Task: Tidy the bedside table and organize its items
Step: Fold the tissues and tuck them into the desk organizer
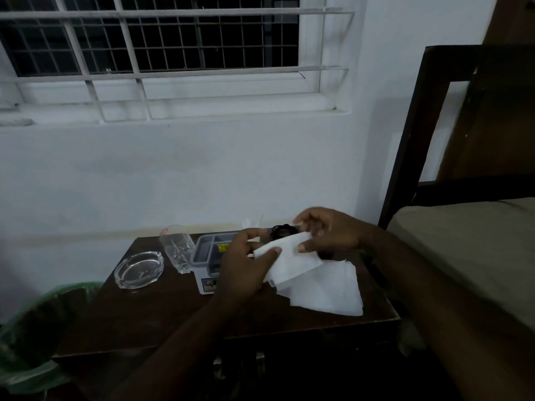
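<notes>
A dark wooden bedside table (162,316) stands under the window. Both hands hold a white tissue (292,257) above its right half: my left hand (246,264) pinches the left edge, my right hand (327,231) grips the upper right end. More white tissue (327,290) lies on the table just below. A grey compartment organizer box (207,253) sits behind my left hand, partly hidden. A clear drinking glass (178,247) and a glass ashtray (139,269) stand to its left. A black round object (282,230) shows behind the tissue.
A bin lined with a green bag (37,328) stands at the table's left. A bed with a dark wooden headboard (434,125) and beige mattress (469,247) is on the right. White wall and a barred window (162,39) lie behind.
</notes>
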{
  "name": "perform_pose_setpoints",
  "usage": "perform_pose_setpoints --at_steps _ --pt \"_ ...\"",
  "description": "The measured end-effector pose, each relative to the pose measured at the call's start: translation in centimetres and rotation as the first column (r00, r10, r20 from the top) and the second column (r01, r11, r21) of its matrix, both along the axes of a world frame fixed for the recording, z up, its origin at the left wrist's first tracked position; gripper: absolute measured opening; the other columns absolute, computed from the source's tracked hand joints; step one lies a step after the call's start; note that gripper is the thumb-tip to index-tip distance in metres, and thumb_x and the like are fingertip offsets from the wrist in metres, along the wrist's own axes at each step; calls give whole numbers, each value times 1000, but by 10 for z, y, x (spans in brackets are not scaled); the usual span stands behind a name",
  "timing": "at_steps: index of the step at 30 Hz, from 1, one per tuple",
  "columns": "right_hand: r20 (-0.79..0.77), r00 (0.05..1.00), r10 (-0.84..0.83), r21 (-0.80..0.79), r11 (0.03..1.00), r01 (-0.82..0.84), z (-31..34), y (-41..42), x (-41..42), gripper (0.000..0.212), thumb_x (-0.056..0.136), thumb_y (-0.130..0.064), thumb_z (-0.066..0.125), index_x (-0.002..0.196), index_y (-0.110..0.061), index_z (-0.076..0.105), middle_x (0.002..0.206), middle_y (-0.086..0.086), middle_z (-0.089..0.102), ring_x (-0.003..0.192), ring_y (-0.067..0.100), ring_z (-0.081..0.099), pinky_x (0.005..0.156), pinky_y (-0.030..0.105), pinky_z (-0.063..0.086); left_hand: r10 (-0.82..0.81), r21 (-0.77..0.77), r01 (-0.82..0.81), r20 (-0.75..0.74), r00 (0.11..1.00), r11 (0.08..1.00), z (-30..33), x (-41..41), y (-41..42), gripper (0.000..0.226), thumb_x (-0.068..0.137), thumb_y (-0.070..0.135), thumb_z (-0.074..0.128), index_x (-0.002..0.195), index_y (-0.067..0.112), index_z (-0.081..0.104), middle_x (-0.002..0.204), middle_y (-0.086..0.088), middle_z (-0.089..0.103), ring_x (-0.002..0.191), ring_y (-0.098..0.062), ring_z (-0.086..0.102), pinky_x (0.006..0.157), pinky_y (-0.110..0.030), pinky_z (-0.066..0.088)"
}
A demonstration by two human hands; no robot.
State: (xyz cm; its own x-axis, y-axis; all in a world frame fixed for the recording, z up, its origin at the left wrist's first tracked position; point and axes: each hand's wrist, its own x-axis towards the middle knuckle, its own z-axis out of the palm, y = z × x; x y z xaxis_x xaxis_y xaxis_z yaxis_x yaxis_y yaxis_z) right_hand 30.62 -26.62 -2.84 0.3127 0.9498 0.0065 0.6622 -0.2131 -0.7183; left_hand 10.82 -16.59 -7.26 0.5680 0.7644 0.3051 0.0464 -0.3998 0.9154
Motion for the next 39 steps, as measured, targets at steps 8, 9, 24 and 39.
perform_pose_setpoints --at_steps 8,9,24,39 --pt "667 743 -49 387 875 -290 26 23 -94 111 62 -61 78 151 -32 17 149 -4 35 134 14 39 107 40 39 12 -541 110 218 976 834 83 -47 26 37 85 3 71 117 7 54 105 -17 66 81 -26 70 56 -28 56" --pt "654 750 -103 469 832 -295 23 29 -101 103 69 -49 76 151 -28 18 144 -1 43 127 16 47 100 41 45 0 -552 127 224 975 824 90 -52 29 31 85 2 70 113 2 57 102 -18 66 77 -25 70 56 -27 56" --pt "40 994 -98 530 846 62 45 133 -94 36 77 -26 79 110 -18 68 105 -5 72 95 9 66 87 29 54 142 -330 -16 360 922 944 69 -81 78 8 94 18 60 88 13 61 107 1 66 110 -26 64 86 -34 52" --pt "-16 1000 25 286 958 -19 3 167 -50 41 68 -23 87 104 -17 69 98 -3 74 89 10 70 77 29 57 -49 327 118 -210 977 938 -15 -40 141 36 82 23 48 108 18 72 111 2 66 98 11 54 83 -1 37"
